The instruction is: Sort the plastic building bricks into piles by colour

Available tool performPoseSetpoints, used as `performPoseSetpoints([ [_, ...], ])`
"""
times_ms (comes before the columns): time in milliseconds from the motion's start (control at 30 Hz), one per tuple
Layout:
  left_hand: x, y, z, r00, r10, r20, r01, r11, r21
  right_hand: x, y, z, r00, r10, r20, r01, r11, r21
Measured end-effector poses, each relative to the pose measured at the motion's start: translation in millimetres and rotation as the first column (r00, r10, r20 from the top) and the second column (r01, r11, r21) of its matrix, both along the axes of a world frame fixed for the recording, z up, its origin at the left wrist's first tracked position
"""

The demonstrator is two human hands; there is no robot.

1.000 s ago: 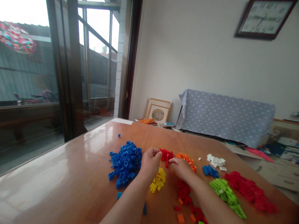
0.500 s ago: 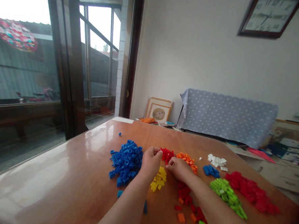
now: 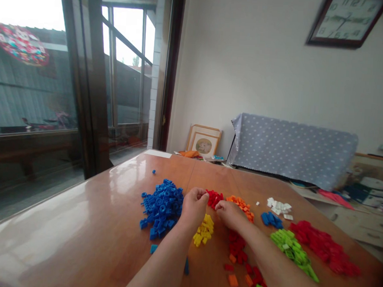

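Observation:
My left hand [image 3: 194,208] is curled with thumb and fingertips together, between the blue brick pile [image 3: 163,206] and the small red pile [image 3: 214,199]. Anything in its pinch is too small or hidden to make out. Just right of it, my right hand [image 3: 230,214] is also closed, its fingertips near the red pile and its back beside the orange pieces [image 3: 240,206]. I cannot tell what it holds. Yellow pieces [image 3: 204,231] lie between my forearms. More red pieces [image 3: 236,241] are partly covered by my right forearm.
Right of my arm lie white pieces [image 3: 277,206], blue bricks [image 3: 271,220], a lime green pile [image 3: 293,249] and a large red pile [image 3: 323,247]. Loose orange bricks [image 3: 233,280] are scattered near the front of the wooden table [image 3: 91,237]. A glass door [image 3: 32,90] stands left.
My right hand has shifted very slightly to the right, away from the left hand. My left hand keeps its pinch, and the piles look the same.

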State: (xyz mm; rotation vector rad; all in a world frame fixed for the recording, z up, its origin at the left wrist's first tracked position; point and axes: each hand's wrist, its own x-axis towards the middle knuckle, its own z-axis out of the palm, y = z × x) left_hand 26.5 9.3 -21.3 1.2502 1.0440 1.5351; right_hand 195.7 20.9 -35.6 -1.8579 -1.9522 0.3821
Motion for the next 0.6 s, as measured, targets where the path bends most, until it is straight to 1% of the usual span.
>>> performPoseSetpoints([
  [133, 0, -1, -0.2, 1.000, -0.016, 0.000, 0.016, 1.000, 0.006, 4, 3, -2.2, 0.996, 0.031, -0.089, -0.030, 0.999, 0.010],
  [233, 0, -3, -0.9, 0.999, -0.042, -0.013, 0.043, 0.999, 0.007, 4, 2, -0.6, 0.981, 0.045, -0.189, -0.038, 0.999, 0.039],
  [333, 0, -4, -1.0, 0.998, -0.054, -0.032, 0.054, 0.999, 0.000, -2, -3, 7.3, 0.946, 0.066, -0.318, -0.051, 0.997, 0.055],
  [400, 0, -5, -1.0, 0.995, -0.093, -0.032, 0.092, 0.996, -0.004, -8, -9, 16.0, 0.913, 0.087, -0.398, -0.076, 0.996, 0.044],
  [467, 1, -6, -1.4, 0.991, -0.131, -0.041, 0.130, 0.991, -0.012, -15, -18, 25.6, 0.838, 0.117, -0.533, -0.129, 0.991, 0.015],
  [533, 3, -7, -2.9, 0.987, -0.146, -0.067, 0.145, 0.989, -0.022, -19, -25, 33.7, 0.720, 0.142, -0.679, -0.199, 0.980, -0.007],
  [567, 3, -7, -3.9, 0.986, -0.147, -0.082, 0.145, 0.989, -0.028, -21, -27, 36.6, 0.667, 0.148, -0.731, -0.228, 0.974, -0.011],
  [600, 4, -7, -5.0, 0.985, -0.145, -0.094, 0.143, 0.989, -0.033, -22, -29, 38.6, 0.633, 0.151, -0.759, -0.246, 0.969, -0.012],
])
